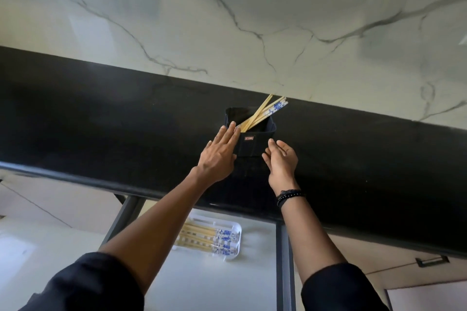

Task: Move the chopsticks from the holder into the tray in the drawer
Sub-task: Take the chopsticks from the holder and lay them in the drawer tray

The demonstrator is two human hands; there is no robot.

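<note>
A black square holder (254, 145) stands on the dark countertop. Several wooden chopsticks (262, 112) with blue-and-white ends lean in it toward the back right. My left hand (219, 154) lies flat against the holder's left side, fingers stretched up to its rim and nothing gripped. My right hand (280, 161) hovers beside the holder's lower right corner, fingers apart and empty. Below the counter edge, a white tray (233, 225) lies in the open drawer with several chopsticks (207, 237) laid side by side in it.
The black countertop (101, 121) runs across the view, backed by a white marbled wall (227, 20). The open drawer (214, 280) has a pale floor and a dark metal frame (284, 260). A cabinet handle (432, 260) shows at the lower right.
</note>
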